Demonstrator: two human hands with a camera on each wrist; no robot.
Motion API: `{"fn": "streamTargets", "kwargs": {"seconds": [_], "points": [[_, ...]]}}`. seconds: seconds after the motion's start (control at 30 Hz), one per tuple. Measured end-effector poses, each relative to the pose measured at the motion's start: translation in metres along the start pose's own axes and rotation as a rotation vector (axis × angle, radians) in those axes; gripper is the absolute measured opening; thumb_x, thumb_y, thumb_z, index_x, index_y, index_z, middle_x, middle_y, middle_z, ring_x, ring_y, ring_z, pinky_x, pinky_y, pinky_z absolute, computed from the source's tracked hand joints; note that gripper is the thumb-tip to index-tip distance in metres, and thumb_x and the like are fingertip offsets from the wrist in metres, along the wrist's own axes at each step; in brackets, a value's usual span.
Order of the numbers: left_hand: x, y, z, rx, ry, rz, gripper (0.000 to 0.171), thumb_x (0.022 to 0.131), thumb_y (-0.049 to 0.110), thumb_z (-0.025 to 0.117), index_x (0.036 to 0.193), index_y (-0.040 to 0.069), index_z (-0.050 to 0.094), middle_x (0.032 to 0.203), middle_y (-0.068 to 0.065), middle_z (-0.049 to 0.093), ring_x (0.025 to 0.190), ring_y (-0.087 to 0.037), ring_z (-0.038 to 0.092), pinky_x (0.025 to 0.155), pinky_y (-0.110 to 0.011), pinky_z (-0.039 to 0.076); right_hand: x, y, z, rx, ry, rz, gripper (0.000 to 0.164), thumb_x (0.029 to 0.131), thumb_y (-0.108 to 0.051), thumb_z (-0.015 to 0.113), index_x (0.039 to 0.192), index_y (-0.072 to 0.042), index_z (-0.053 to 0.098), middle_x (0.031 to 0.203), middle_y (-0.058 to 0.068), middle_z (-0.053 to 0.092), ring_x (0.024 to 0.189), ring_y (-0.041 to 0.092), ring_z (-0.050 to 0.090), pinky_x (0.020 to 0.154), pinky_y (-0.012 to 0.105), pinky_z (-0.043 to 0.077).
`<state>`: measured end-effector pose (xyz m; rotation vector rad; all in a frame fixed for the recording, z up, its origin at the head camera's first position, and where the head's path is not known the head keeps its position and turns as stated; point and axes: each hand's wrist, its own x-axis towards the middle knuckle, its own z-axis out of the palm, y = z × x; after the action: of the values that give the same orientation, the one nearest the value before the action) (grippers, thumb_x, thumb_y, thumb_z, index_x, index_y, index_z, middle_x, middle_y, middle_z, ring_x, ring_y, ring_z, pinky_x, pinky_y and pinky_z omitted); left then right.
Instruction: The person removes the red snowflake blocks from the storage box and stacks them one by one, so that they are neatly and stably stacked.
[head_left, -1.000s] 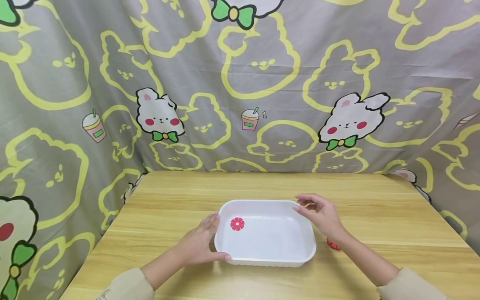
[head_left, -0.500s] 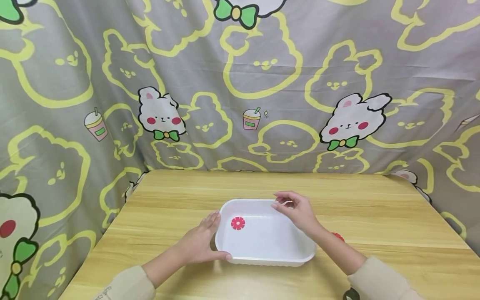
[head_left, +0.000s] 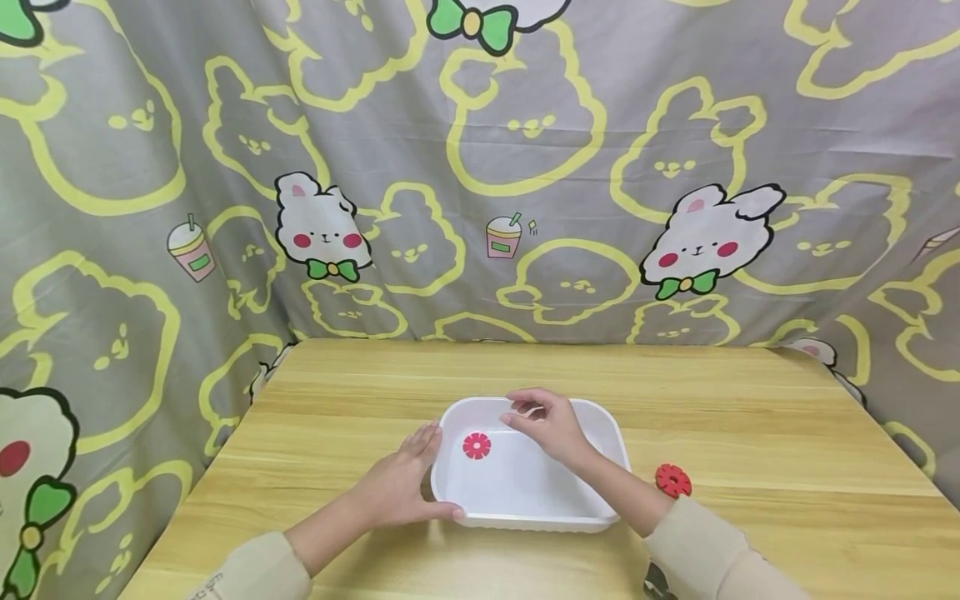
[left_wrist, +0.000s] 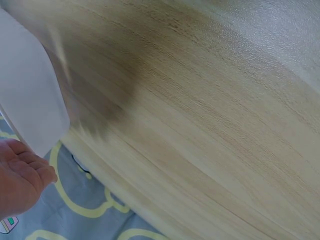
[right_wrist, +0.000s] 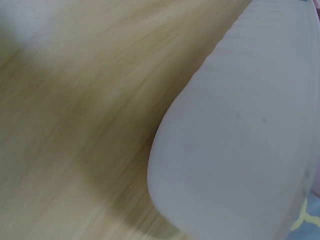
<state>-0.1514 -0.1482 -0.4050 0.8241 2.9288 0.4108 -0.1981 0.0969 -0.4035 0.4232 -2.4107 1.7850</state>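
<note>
A white rectangular tray [head_left: 604, 417] sits on the wooden table [head_left: 750, 433]. A red flower-shaped disc [head_left: 476, 446] lies inside it at the left. My left hand [head_left: 408, 482] rests against the tray's left wall, fingers straight, thumb along the front corner. My right hand [head_left: 525, 412] hovers over the tray's far middle with loosely bent fingers and nothing visible in them, just right of the disc. A second red disc [head_left: 672, 481] lies on the table right of the tray. The left wrist view shows the tray corner [left_wrist: 30, 100] and part of my hand [left_wrist: 20, 175]; the right wrist view shows the tray's outside [right_wrist: 240, 150].
A grey curtain [head_left: 525, 167] with yellow and white bunny prints hangs right behind the table and wraps its left and right sides. Bare wood [head_left: 337, 392] surrounds the tray, with the table edges near the curtain on both sides.
My right hand has moved left from the tray's far right corner to over its middle, uncovering the red disc on the table. The left hand and tray stayed put.
</note>
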Motion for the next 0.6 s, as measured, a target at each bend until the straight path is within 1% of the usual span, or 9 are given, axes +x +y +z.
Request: {"fn": "streamTargets", "kwargs": {"seconds": [0.2, 0.43, 0.53, 0.6], "points": [[0.0, 0.001, 0.0, -0.002, 0.0, 0.0, 0.109, 0.07, 0.068, 0.063, 0.14, -0.008, 0.03, 0.148, -0.027, 0.028, 0.134, -0.042, 0.032, 0.1, -0.052, 0.042, 0.006, 0.004, 0.013, 0.002, -0.019, 0.018, 0.031, 0.076, -0.008, 0.074, 0.103, 0.006, 0.066, 0.089, 0.017, 0.065, 0.079, 0.01, 0.056, 0.071, 0.016, 0.05], [0.0, 0.001, -0.001, -0.003, 0.001, 0.003, 0.109, 0.07, 0.068, 0.063, 0.141, -0.009, 0.029, 0.148, -0.027, 0.027, 0.135, -0.042, 0.032, 0.102, -0.052, 0.041, 0.011, 0.015, 0.025, -0.047, -0.086, 0.01, 0.028, 0.077, -0.009, 0.073, 0.101, 0.005, 0.068, 0.082, 0.015, 0.066, 0.075, 0.01, 0.058, 0.068, 0.016, 0.051], [0.0, 0.001, -0.001, 0.003, 0.002, 0.008, 0.109, 0.07, 0.068, 0.063, 0.14, -0.009, 0.029, 0.148, -0.027, 0.027, 0.135, -0.04, 0.031, 0.103, -0.05, 0.04, 0.012, 0.022, 0.028, -0.055, -0.118, 0.013, 0.027, 0.077, -0.006, 0.072, 0.102, 0.005, 0.068, 0.079, 0.015, 0.066, 0.072, 0.009, 0.058, 0.066, 0.015, 0.051], [0.0, 0.001, -0.001, 0.004, 0.005, 0.013, 0.109, 0.071, 0.067, 0.063, 0.14, -0.009, 0.029, 0.148, -0.027, 0.027, 0.136, -0.04, 0.031, 0.104, -0.05, 0.039, 0.013, 0.027, 0.029, -0.051, -0.143, 0.004, 0.028, 0.077, -0.003, 0.071, 0.102, 0.008, 0.067, 0.077, 0.017, 0.066, 0.07, 0.008, 0.057, 0.065, 0.015, 0.05]]}}
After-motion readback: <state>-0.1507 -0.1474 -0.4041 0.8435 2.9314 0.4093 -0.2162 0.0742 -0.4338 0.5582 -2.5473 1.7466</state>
